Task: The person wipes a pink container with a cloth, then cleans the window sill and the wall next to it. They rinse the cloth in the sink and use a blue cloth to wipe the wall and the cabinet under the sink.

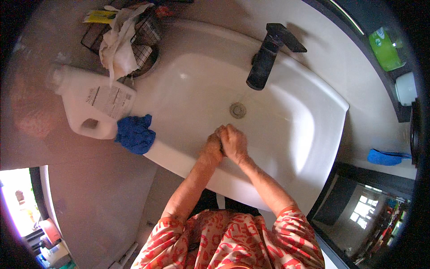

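1. Washbasin (197, 85), white, lies beneath both hands, before the person.
2. Left hand (213, 145) and right hand (234, 142) press together; whether they grip anything, I cannot tell.
3. Drain (238, 110) sits just beyond them.
4. Black faucet (263, 62) stands farthest.

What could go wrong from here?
1. The left hand and right hand are clasped over the washbasin; whether they hold anything is hidden. Anything small between them could slip toward the drain.
2. The blue cloth sits at the basin's left edge, beside the white jug; a stray left arm might knock it off.
3. Raised carelessly, the hands might bump the black faucet.
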Action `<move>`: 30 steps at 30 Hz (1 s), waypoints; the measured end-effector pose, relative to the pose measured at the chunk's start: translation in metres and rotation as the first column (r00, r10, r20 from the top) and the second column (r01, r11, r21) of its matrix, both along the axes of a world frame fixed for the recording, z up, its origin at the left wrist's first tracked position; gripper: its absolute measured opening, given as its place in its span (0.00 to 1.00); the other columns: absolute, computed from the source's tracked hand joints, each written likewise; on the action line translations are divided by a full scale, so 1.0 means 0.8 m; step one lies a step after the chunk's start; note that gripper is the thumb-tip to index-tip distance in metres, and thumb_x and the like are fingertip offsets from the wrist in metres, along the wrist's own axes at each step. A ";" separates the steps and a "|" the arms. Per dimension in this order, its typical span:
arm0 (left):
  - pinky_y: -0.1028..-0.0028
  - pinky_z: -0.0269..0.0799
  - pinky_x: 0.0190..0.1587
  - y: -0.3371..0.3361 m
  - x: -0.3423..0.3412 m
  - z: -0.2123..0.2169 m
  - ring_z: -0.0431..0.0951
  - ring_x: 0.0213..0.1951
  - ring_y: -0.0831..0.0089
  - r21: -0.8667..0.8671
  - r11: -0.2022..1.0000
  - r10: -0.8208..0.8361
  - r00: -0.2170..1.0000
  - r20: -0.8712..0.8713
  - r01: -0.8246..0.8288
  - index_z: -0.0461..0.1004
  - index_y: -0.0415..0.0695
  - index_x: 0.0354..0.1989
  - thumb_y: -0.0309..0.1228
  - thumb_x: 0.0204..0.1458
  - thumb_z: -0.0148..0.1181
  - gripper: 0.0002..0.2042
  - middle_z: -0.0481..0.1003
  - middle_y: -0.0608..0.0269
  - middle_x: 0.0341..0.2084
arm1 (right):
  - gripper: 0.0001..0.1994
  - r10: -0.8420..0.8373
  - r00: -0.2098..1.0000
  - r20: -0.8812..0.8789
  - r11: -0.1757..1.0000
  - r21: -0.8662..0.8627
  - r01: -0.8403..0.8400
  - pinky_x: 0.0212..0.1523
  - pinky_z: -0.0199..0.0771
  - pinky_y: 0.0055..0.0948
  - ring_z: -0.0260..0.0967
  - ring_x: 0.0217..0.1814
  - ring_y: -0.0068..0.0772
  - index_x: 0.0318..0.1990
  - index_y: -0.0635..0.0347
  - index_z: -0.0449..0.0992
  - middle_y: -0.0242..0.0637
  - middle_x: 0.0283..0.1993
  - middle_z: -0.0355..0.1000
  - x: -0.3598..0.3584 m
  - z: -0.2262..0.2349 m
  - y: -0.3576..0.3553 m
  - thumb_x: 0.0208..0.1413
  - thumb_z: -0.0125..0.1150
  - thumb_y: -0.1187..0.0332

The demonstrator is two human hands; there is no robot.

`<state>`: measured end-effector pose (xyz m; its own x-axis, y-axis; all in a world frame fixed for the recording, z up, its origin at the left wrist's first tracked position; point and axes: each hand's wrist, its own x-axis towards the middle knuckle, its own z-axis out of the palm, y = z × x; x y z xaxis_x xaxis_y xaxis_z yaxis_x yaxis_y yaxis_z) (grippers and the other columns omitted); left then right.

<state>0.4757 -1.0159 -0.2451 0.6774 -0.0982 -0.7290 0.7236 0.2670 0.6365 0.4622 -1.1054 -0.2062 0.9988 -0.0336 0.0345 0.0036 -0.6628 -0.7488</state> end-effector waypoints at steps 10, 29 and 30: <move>0.64 0.74 0.34 -0.004 -0.004 -0.003 0.76 0.33 0.65 -0.305 0.911 0.195 0.943 -0.271 -0.276 0.72 0.44 0.38 0.43 0.57 0.46 0.15 0.76 0.60 0.33 | 0.20 0.117 0.992 -0.053 0.891 -0.435 -0.129 0.43 0.69 0.46 0.62 0.52 0.50 0.52 0.62 0.64 0.46 0.52 0.62 0.040 -0.096 -0.066 0.49 0.52 0.71; 0.65 0.73 0.31 -0.006 0.001 0.006 0.75 0.31 0.65 -0.414 0.819 0.301 0.912 -0.281 -0.397 0.72 0.44 0.36 0.41 0.54 0.49 0.13 0.75 0.60 0.30 | 0.24 0.364 0.926 -0.099 0.829 -0.419 -0.370 0.51 0.66 0.40 0.59 0.57 0.48 0.55 0.63 0.63 0.47 0.51 0.62 0.015 -0.086 -0.098 0.46 0.52 0.80; 0.66 0.72 0.30 -0.006 0.001 0.018 0.75 0.30 0.66 -0.423 0.809 0.314 0.908 -0.277 -0.409 0.72 0.44 0.34 0.39 0.54 0.51 0.11 0.74 0.61 0.28 | 0.24 0.310 0.950 -0.042 0.875 -0.377 -0.303 0.52 0.66 0.39 0.59 0.57 0.48 0.55 0.63 0.64 0.48 0.51 0.62 0.011 -0.073 -0.107 0.46 0.51 0.81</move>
<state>0.4764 -1.0206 -0.2305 0.5885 -0.2298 -0.7752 0.6064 0.7595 0.2352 0.4711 -1.1910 -0.2647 0.9560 0.2935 0.0029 0.2644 -0.8568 -0.4426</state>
